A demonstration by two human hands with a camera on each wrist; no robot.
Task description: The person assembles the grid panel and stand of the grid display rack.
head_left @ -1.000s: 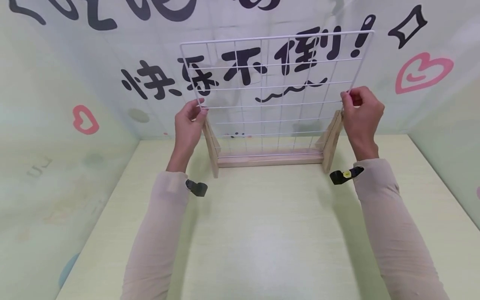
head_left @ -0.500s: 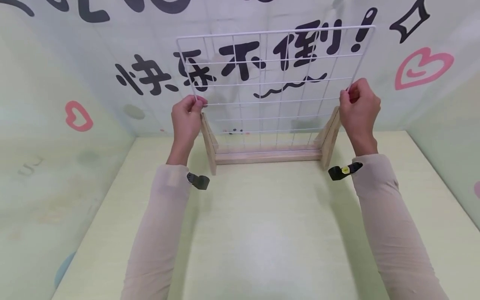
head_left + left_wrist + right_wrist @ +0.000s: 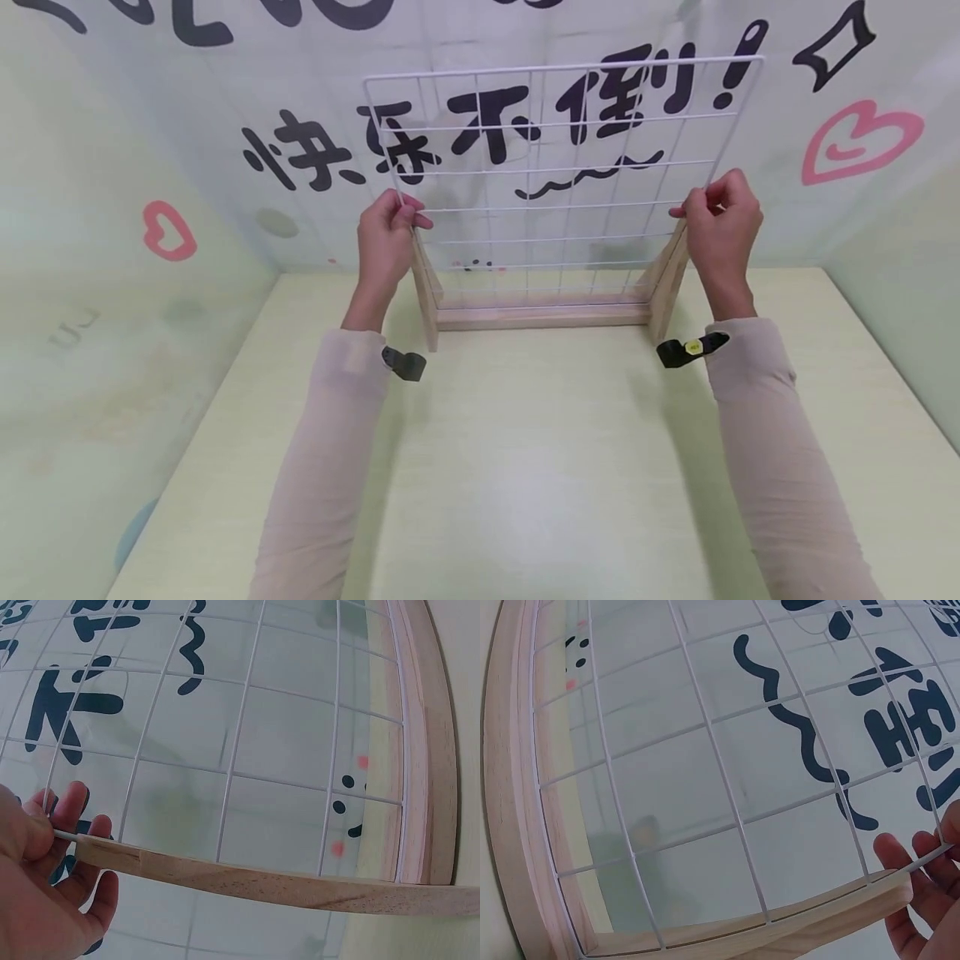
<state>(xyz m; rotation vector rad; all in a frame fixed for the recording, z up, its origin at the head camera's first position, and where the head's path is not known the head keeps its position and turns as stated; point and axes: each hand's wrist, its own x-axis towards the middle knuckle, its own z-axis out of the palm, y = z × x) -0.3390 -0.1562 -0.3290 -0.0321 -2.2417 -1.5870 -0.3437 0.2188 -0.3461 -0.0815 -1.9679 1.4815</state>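
Observation:
A white wire grid panel (image 3: pixel 562 68) stands upright, leaning slightly back, in a pale wooden stand (image 3: pixel 543 317). Its lower edge meets the crossbar, and its sides run along two slanted wooden uprights (image 3: pixel 426 292). My left hand (image 3: pixel 385 240) pinches the grid's left edge wire just above the tip of the left upright. On the opposite side, my right hand (image 3: pixel 724 237) pinches the right edge wire by the top of the other upright (image 3: pixel 817 919). Both wrist views show the side wires lying along the wooden uprights.
The stand rests on a pale wood-grain table (image 3: pixel 517 467). Close behind rises a white backdrop (image 3: pixel 315 233) with black lettering and a pink heart (image 3: pixel 862 142). Pale side walls (image 3: pixel 97 333) flank the table.
My left fingers have closed around the grid's edge wire. My right hand has slid slightly down toward the upright's tip. The grid and stand keep their place; the head view shifts a little.

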